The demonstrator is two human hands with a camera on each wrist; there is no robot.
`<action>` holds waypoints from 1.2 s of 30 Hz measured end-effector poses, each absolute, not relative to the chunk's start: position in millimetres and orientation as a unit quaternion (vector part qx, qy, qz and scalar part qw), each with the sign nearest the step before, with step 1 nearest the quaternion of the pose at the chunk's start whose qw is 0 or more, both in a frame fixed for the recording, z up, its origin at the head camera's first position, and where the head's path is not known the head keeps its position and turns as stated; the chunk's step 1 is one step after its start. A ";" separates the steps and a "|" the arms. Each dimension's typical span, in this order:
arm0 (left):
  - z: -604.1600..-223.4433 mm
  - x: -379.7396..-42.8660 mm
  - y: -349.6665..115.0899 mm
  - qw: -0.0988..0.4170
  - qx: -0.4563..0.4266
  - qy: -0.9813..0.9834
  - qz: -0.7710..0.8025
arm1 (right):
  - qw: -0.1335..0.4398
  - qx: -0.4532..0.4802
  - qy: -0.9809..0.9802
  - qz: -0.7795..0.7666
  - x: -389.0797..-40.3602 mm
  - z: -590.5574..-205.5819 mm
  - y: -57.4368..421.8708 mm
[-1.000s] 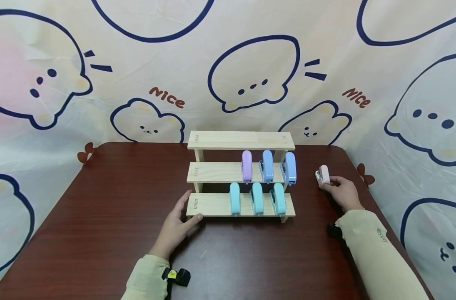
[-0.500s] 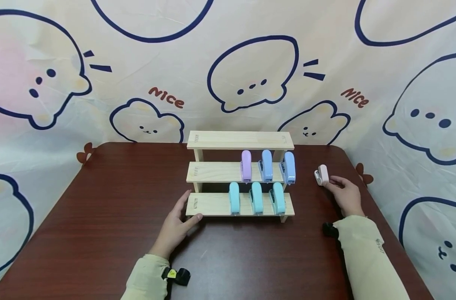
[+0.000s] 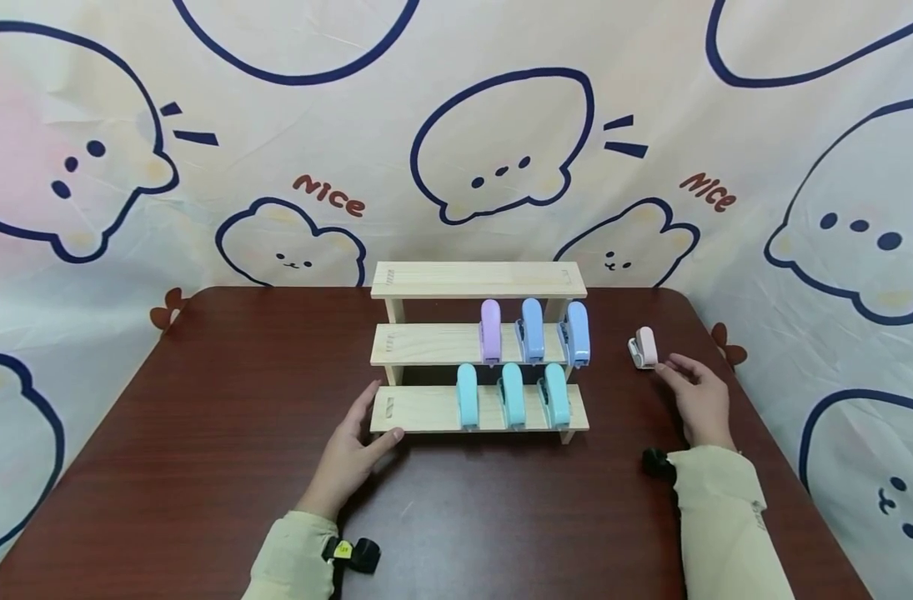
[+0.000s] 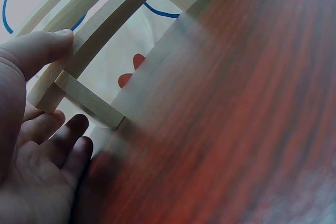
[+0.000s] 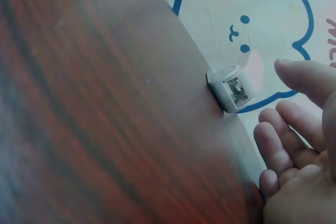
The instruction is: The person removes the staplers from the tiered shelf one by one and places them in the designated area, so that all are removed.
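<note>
My left hand [image 3: 351, 461] holds the left end of a three-step wooden rack [image 3: 418, 410], thumb at the bottom step's front edge and fingers round the end. In the left wrist view the thumb [image 4: 50, 45] lies against the board's edge. A small pale pink and white stapler [image 3: 644, 348] stands on the table right of the rack. Just beside it is my right hand [image 3: 699, 400], fingers relaxed and holding nothing. The right wrist view shows a gap between the thumb [image 5: 302, 77] and the stapler [image 5: 241, 85].
Three turquoise staplers [image 3: 512, 397] stand on the bottom step's right half. On the middle step are a purple stapler [image 3: 490, 332] and two blue staplers [image 3: 531, 330]. The top step [image 3: 479, 280] is bare. A patterned cloth [image 3: 313, 125] hangs behind the brown table [image 3: 223, 400].
My right hand has let go of the pale pink stapler and drawn back slightly from it. The stapler stays on the table. My left hand keeps its place on the rack.
</note>
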State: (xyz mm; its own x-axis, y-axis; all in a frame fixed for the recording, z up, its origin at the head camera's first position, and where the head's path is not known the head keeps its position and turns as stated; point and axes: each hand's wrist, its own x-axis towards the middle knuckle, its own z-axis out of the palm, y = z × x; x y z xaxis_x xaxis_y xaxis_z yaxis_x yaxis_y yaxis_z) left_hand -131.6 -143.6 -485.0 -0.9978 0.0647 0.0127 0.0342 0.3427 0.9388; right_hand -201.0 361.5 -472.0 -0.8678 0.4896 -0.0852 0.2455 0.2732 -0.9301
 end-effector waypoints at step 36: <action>-480.0 -129.8 -143.3 0.007 0.039 0.823 0.567 | 0.226 -0.212 -0.692 0.652 -198.3 -419.4 306.5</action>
